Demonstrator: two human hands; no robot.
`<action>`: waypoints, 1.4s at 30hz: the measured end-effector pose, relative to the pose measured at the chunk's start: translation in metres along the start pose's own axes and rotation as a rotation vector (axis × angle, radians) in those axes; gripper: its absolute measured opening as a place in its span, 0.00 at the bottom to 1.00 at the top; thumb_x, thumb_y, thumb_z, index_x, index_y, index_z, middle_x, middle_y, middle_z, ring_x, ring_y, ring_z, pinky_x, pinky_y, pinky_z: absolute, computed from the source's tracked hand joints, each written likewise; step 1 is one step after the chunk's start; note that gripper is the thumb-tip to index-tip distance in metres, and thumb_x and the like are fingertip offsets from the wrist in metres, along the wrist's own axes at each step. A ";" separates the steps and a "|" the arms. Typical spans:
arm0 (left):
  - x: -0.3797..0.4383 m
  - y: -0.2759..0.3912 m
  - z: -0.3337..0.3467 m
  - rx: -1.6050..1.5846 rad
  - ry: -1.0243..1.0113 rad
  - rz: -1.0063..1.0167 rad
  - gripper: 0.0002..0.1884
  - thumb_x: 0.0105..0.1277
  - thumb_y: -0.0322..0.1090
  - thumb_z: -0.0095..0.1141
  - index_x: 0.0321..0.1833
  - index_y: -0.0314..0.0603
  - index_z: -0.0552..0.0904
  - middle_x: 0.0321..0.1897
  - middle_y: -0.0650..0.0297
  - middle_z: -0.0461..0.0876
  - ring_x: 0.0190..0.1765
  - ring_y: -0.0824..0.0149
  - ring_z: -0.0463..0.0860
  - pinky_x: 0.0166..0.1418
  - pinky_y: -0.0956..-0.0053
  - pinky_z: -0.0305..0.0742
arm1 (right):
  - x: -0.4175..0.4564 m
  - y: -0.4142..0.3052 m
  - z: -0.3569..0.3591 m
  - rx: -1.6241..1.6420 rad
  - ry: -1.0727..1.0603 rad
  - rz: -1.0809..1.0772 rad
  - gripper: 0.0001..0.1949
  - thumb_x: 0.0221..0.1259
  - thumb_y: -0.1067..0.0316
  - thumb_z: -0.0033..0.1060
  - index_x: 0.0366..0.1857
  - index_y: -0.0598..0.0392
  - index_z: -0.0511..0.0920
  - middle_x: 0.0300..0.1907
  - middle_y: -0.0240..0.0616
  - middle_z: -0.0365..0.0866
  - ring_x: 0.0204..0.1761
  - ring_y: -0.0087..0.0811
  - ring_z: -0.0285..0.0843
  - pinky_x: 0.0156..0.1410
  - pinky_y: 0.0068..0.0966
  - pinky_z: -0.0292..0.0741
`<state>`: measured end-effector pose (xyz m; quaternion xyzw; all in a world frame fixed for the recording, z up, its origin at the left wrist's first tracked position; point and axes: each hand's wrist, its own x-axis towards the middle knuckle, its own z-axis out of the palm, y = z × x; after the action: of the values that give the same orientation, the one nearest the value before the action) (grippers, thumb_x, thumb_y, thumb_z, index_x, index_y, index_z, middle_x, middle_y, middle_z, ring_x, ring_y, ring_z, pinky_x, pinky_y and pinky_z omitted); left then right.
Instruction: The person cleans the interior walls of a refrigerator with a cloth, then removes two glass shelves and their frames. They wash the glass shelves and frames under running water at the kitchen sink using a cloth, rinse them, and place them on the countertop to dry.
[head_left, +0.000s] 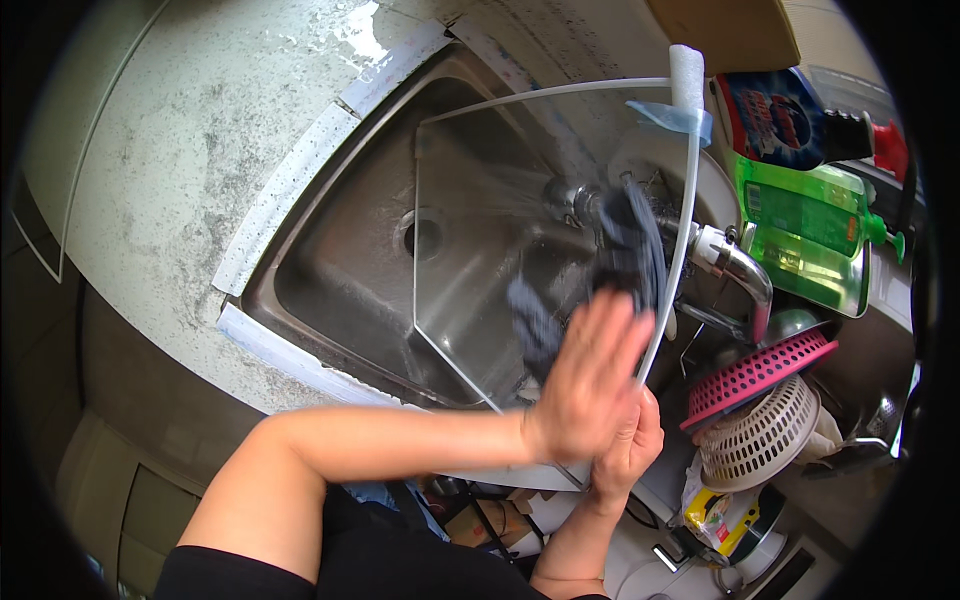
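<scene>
A clear glass-like panel (480, 277) with a pale rim slants over the stainless steel sink (337, 247). White foam (686, 75) is fixed at its upper corner with blue tape (671, 120). My left hand (592, 375), blurred, lies flat with its fingers extended over the panel, at a bunched dark grey-blue cloth (634, 240); whether it grips the cloth cannot be told. Near the panel's lower right edge, my right hand (630, 442) is closed around the rim. A metal faucet (574, 199) shows through the panel, with what looks like water spraying from it.
Right of the sink stand a green soap bottle (806, 217), a dark cleaner bottle (780, 116), a curved chrome pipe (750, 289), a pink colander (757, 379) and a beige plastic basket (761, 435). A stained pale countertop (165, 187) borders the sink's left side.
</scene>
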<state>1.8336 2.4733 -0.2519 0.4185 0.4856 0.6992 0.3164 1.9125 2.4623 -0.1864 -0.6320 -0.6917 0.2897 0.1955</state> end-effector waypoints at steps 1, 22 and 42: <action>-0.012 0.008 -0.001 -0.039 -0.028 -0.014 0.25 0.56 0.30 0.46 0.58 0.24 0.64 0.60 0.39 0.57 0.64 0.41 0.56 0.65 0.53 0.48 | 0.001 0.000 0.002 -0.011 0.055 -0.029 0.15 0.64 0.64 0.42 0.43 0.66 0.73 0.32 0.36 0.78 0.34 0.21 0.72 0.41 0.16 0.69; -0.100 -0.169 -0.008 -0.751 0.663 -1.785 0.22 0.67 0.46 0.30 0.50 0.36 0.71 0.49 0.56 0.73 0.51 0.61 0.72 0.55 0.66 0.65 | -0.013 -0.017 0.014 0.037 -0.082 -0.090 0.12 0.61 0.70 0.45 0.42 0.68 0.72 0.34 0.47 0.79 0.30 0.28 0.75 0.38 0.22 0.73; 0.049 -0.042 -0.008 0.063 0.239 -0.615 0.23 0.68 0.41 0.34 0.62 0.33 0.60 0.64 0.45 0.53 0.67 0.51 0.52 0.68 0.69 0.49 | -0.008 -0.016 0.019 0.298 0.024 0.062 0.09 0.64 0.73 0.39 0.41 0.69 0.68 0.32 0.45 0.76 0.34 0.28 0.76 0.39 0.24 0.77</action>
<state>1.8054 2.5257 -0.2797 0.1766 0.6444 0.5997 0.4404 1.8895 2.4511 -0.1894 -0.6203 -0.6189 0.3876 0.2862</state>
